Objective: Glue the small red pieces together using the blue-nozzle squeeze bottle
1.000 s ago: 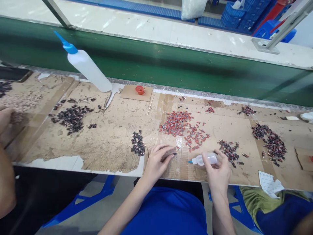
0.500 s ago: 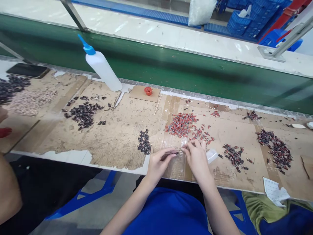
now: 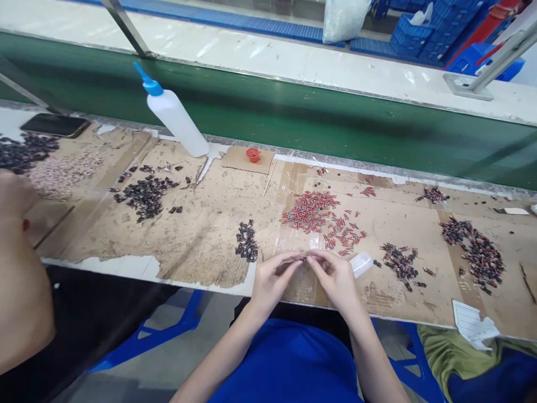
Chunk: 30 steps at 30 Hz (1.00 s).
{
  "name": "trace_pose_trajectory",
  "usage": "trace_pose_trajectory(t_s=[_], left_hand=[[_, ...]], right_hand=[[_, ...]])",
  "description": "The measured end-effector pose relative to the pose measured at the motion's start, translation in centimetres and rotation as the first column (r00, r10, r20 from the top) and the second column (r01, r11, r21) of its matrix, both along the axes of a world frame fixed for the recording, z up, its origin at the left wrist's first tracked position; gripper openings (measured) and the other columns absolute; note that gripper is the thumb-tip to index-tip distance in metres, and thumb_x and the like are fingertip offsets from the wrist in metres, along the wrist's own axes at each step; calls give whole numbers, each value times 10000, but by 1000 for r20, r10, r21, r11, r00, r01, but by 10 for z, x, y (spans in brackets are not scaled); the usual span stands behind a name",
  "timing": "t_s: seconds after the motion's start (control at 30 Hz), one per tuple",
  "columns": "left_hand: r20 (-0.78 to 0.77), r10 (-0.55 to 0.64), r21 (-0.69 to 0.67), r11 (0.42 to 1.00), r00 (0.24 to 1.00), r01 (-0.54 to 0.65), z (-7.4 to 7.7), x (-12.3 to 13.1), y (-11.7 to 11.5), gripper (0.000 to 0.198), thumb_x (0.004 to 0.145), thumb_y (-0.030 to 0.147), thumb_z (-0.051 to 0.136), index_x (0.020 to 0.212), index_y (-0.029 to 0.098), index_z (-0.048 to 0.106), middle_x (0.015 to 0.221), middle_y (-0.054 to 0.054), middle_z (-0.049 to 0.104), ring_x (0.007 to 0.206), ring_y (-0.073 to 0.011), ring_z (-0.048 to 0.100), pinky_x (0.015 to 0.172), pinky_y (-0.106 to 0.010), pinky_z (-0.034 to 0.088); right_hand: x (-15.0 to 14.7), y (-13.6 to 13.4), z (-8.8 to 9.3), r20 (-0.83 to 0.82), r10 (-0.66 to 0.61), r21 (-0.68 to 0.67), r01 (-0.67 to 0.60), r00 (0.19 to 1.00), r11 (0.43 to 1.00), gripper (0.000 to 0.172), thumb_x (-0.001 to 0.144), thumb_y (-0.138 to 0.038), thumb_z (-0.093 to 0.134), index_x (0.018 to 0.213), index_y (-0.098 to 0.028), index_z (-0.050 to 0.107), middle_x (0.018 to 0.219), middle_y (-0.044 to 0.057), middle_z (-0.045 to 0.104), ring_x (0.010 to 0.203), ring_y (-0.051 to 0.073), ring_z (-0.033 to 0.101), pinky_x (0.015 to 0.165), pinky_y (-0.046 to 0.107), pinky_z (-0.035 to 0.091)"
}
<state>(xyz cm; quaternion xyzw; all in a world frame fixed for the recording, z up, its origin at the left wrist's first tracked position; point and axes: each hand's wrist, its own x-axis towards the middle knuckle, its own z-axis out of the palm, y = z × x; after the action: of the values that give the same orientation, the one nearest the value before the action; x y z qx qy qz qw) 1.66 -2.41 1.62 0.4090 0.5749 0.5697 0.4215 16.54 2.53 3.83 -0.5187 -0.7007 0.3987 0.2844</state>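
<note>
My left hand (image 3: pixel 274 274) pinches a small black part (image 3: pixel 304 258) between thumb and fingertips. Opposite it, my right hand (image 3: pixel 333 271) is closed too, its fingertips meeting the left ones at the part; what exactly they grip is too small to make out. Beyond my hands lies a pile of small red-and-silver pieces (image 3: pixel 308 211), with looser ones (image 3: pixel 346 232) to its right. Left of my left hand is a small heap of black parts (image 3: pixel 246 242). A clear plastic piece (image 3: pixel 361 263) rests beside my right hand, near a pile of joined black-and-red parts (image 3: pixel 400 267).
A white squeeze bottle (image 3: pixel 178 123) with a blue tip leans at the back. A red cap (image 3: pixel 253 155) sits on a cardboard piece. Another black pile (image 3: pixel 147 196) and a phone (image 3: pixel 55 125) lie left, near a co-worker's arm (image 3: pixel 20 280). More finished-looking parts (image 3: pixel 482 257) are right.
My right hand has drawn in from the red pieces, and its fingertips now meet those of my left hand. At the left, the co-worker's arm has come further into view.
</note>
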Motion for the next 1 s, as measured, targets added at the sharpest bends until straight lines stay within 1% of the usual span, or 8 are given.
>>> trace_pose_trajectory(t_s=[0.07, 0.17, 0.33, 0.47, 0.6, 0.77, 0.87, 1.0], left_hand=[[27, -2, -24, 1000, 1000, 3, 4, 1, 0, 186, 770, 311, 724, 891, 170, 735, 884, -69, 784, 814, -204, 753, 815, -320, 631], [116, -2, -72, 997, 993, 10, 11, 3, 1, 195, 721, 285, 760, 872, 165, 729, 852, -66, 786, 793, -204, 755, 795, -309, 635], [228, -2, -134, 990, 974, 33, 21, 4, 3, 270, 651, 285, 810, 863, 146, 719, 821, -73, 785, 784, -212, 756, 798, -319, 636], [246, 10, -148, 989, 969, 27, 26, 6, 3, 326, 616, 303, 835, 869, 138, 712, 809, -82, 783, 773, -222, 756, 780, -329, 639], [255, 24, -167, 986, 967, 20, 32, 9, 4, 339, 562, 249, 850, 847, 135, 707, 754, -73, 778, 733, -209, 752, 753, -300, 635], [287, -18, -241, 966, 958, 90, 38, 9, 8, 362, 510, 253, 873, 801, 126, 700, 746, -90, 774, 710, -220, 748, 708, -299, 635], [333, -47, -250, 959, 942, 136, 37, 12, 8, 378, 506, 275, 880, 797, 122, 693, 748, -94, 773, 709, -223, 748, 699, -302, 633], [304, -82, -167, 976, 949, 138, 38, 25, 6, 354, 573, 294, 852, 833, 133, 674, 743, -86, 772, 714, -214, 748, 716, -296, 625]], right_hand=[[1, -2, -1, -32, -14, -18, 13, 999, 1000, 226, 843, -353, 617, 891, -190, 767, 810, 78, 743, 660, 182, 636, 615, 305, 520], [2, -5, 3, -144, -44, -82, 33, 989, 996, 207, 825, -357, 638, 841, -198, 769, 839, 78, 759, 767, 210, 693, 658, 312, 555], [-1, -11, 13, -323, -141, -272, 51, 936, 961, 250, 791, -405, 662, 832, -185, 775, 805, 76, 764, 693, 210, 718, 561, 295, 588], [-2, -16, 18, -396, -182, -254, 84, 900, 964, 200, 755, -379, 709, 795, -199, 785, 821, 78, 759, 705, 200, 709, 564, 284, 593], [0, -17, 19, -464, -211, -261, 94, 860, 961, 162, 730, -369, 740, 769, -219, 790, 795, 63, 751, 688, 183, 692, 552, 269, 583], [9, -15, 19, -488, -233, -377, 38, 841, 925, 278, 670, -451, 782, 813, -213, 787, 802, 63, 764, 659, 184, 689, 548, 284, 581], [15, -16, 23, -473, -193, -350, 17, 860, 937, 298, 690, -486, 761, 795, -207, 772, 797, 64, 760, 709, 197, 696, 609, 300, 585], [22, -26, 33, -362, -153, -173, 95, 919, 980, 256, 816, -448, 657, 765, -202, 712, 828, 67, 726, 825, 203, 682, 744, 316, 566]])
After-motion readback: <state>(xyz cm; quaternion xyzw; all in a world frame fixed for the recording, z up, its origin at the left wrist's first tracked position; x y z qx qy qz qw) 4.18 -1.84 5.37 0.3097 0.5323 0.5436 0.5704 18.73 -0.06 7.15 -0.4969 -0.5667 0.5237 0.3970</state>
